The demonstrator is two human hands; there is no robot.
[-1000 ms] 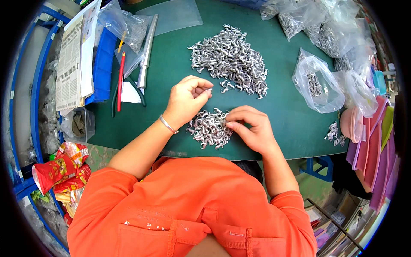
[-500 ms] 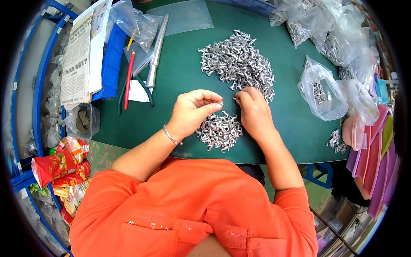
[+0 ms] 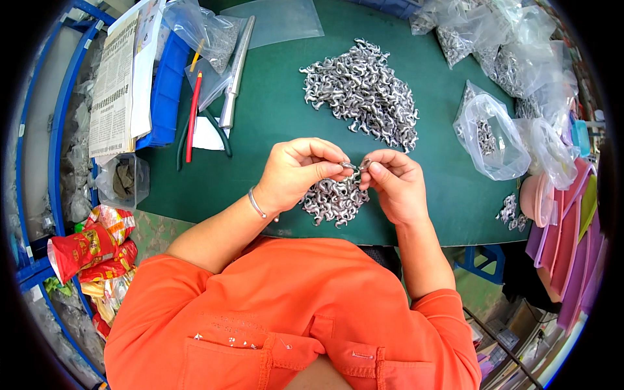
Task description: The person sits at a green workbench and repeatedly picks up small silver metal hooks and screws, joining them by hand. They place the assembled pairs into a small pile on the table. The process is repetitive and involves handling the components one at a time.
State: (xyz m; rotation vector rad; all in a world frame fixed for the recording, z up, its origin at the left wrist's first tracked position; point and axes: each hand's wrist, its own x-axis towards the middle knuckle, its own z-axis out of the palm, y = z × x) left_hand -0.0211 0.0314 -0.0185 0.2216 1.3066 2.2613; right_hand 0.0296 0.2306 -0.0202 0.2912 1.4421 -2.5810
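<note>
My left hand (image 3: 304, 170) pinches a small curved silver metal piece (image 3: 349, 166) between thumb and forefinger. My right hand (image 3: 394, 182) pinches another such piece (image 3: 365, 165) close beside it; I cannot tell whether the two touch. Just below my hands lies a small pile of S-shaped silver metal pieces (image 3: 333, 199), partly covered by them. Farther off on the green table (image 3: 273, 97) spreads a larger heap of similar pieces (image 3: 364, 94). A bangle circles my left wrist.
To the left lie a red pencil (image 3: 194, 117), a tapered metal rod (image 3: 238, 75), dark-handled pliers (image 3: 225, 138) and a blue bin (image 3: 164, 97) under newspapers. An opened plastic bag (image 3: 494, 146) of pieces stands at right, before several filled bags. Pink and purple trays (image 3: 569, 240) hang over the right edge.
My right hand has come away from the large heap with a metal piece, turned palm-up, and moved up to my left hand. The left hand has shifted slightly right.
</note>
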